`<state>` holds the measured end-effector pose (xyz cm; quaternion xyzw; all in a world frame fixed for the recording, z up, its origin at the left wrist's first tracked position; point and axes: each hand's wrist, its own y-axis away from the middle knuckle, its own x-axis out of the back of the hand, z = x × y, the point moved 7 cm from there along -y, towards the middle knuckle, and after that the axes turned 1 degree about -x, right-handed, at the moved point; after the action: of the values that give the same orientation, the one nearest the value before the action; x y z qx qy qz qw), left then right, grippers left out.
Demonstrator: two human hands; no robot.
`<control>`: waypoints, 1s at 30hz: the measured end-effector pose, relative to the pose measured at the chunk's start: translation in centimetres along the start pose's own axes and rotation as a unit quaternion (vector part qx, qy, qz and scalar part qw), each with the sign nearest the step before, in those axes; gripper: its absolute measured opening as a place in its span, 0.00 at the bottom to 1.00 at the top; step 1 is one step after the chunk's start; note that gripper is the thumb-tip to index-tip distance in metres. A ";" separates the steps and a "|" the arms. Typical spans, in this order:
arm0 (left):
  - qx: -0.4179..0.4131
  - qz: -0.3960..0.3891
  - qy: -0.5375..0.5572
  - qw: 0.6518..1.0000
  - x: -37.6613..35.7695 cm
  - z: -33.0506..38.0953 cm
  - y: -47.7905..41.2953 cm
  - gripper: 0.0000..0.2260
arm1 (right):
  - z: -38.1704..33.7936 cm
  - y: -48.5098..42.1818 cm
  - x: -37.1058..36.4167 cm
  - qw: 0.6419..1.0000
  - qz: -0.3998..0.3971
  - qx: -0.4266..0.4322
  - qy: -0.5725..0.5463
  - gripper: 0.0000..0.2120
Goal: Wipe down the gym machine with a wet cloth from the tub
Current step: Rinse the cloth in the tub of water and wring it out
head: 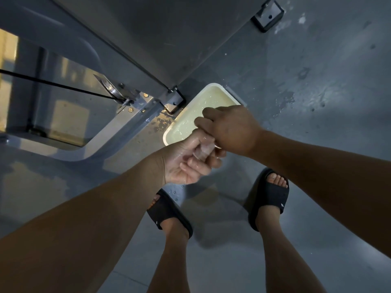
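Note:
A pale wet cloth (pixel 202 149) is bunched between both my hands, just above the near end of the tub. My left hand (pixel 188 163) is palm up, wet, with its fingers curled round one end of the cloth. My right hand (pixel 227 130) is knuckles up and grips the other end. The white rectangular tub (pixel 220 88) holds yellowish water and stands on the floor below my hands. The grey gym machine (pixel 135 34) rises at upper left, its base frame (pixel 118 132) beside the tub.
A black cable (pixel 53 83) runs to a pulley (pixel 111 87) on the machine's base. A bolted foot bracket (pixel 268 16) sits at the top. Water is splashed on the grey floor (pixel 285 98) near the tub. My feet in black slides (pixel 169 210) stand just behind it.

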<state>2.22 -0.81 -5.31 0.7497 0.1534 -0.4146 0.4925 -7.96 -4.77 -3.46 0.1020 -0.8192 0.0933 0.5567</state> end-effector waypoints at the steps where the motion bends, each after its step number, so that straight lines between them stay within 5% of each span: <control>1: 0.019 0.003 -0.016 1.000 -0.2 -0.1 0.2 0.21 | -0.1 0.1 -0.1 1.000 -0.011 0.012 0.008 0.05; 3: 0.037 0.021 -0.098 0.994 -0.4 0.0 0.6 0.10 | -0.4 0.4 -0.1 0.999 -0.010 0.031 0.013 0.06; 9: 0.098 0.200 -0.331 0.917 0.6 0.9 0.4 0.23 | -0.2 0.2 -0.1 0.995 -0.087 0.033 0.040 0.18; 13: 0.087 0.343 -0.500 0.790 1.6 2.7 0.3 0.13 | -0.2 0.0 -2.4 0.933 -0.348 -0.027 0.083 0.13; 16: 0.024 0.420 -0.634 0.649 1.6 4.6 -0.1 0.15 | 0.5 -0.5 -2.6 0.913 -0.391 -0.113 0.020 0.10; 21: -0.101 0.539 -0.643 0.534 2.0 6.3 0.8 0.10 | 1.9 -0.8 -3.2 0.869 -0.436 -0.213 -0.093 0.06; 30: -0.120 0.547 -0.694 0.453 2.4 8.0 0.9 0.10 | 2.9 1.1 -6.0 0.681 -0.523 -0.403 -0.317 0.18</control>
<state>0.51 -8.54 -8.03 0.0768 -0.6325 -0.4203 0.6460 -8.71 -4.08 -10.13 0.3034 -0.7185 -0.5900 0.2088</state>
